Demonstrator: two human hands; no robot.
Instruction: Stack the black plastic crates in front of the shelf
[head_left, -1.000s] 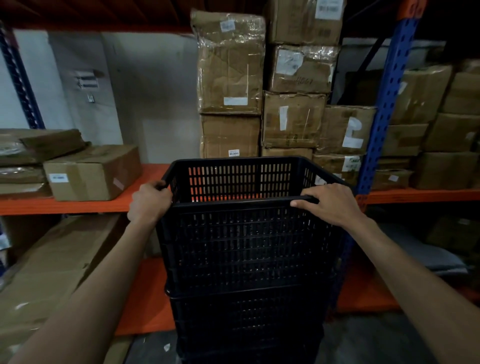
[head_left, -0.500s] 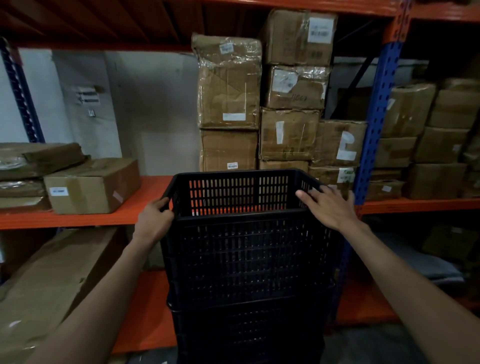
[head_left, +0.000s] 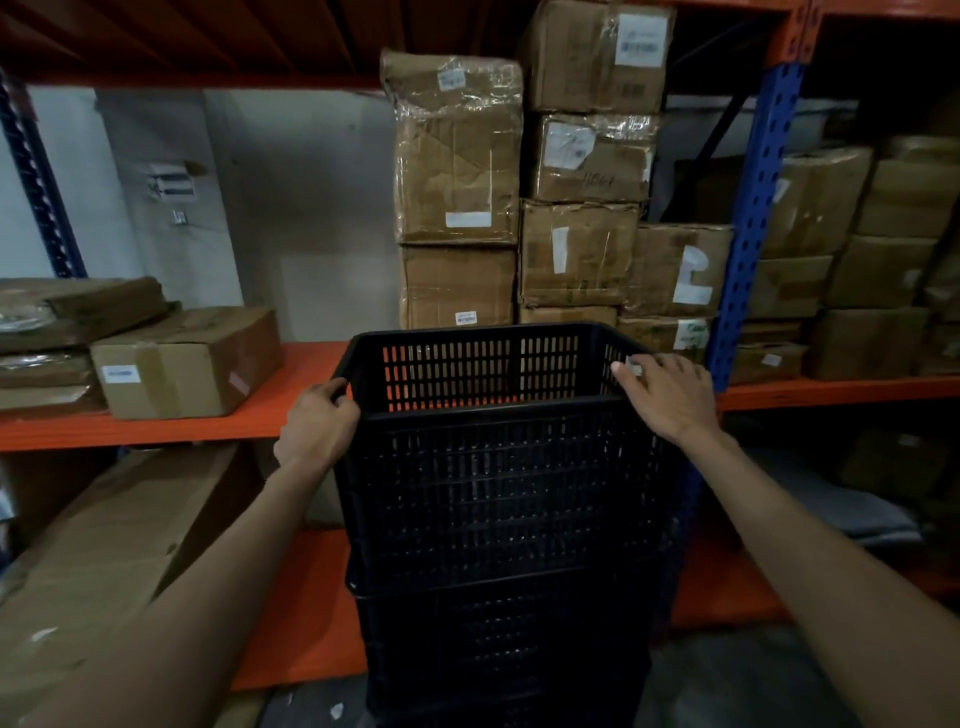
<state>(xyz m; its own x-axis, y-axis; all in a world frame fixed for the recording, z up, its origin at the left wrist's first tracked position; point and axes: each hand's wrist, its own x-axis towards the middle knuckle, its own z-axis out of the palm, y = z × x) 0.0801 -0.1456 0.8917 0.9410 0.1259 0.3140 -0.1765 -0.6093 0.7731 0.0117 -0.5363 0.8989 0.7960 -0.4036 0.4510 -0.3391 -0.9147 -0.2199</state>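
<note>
A stack of black slotted plastic crates stands on the floor right in front of the orange shelf (head_left: 156, 431). The top crate (head_left: 498, 483) sits upright on a lower crate (head_left: 504, 639); the bottom of the stack is cut off by the frame. My left hand (head_left: 317, 426) curls around the top crate's left rim near the front corner. My right hand (head_left: 670, 395) lies flat on the right rim with fingers stretched forward, not wrapped around it.
Taped cardboard boxes (head_left: 519, 197) are piled on the shelf behind the crates, with one box (head_left: 187, 358) at the left. A blue upright post (head_left: 753, 234) stands just right of the stack. Large flat cartons (head_left: 104, 545) lean on the lower level at the left.
My right hand has loosened from a grip on the front rim and slid back along the right rim with fingers extended. The left hand keeps its hold. The view has tilted up.
</note>
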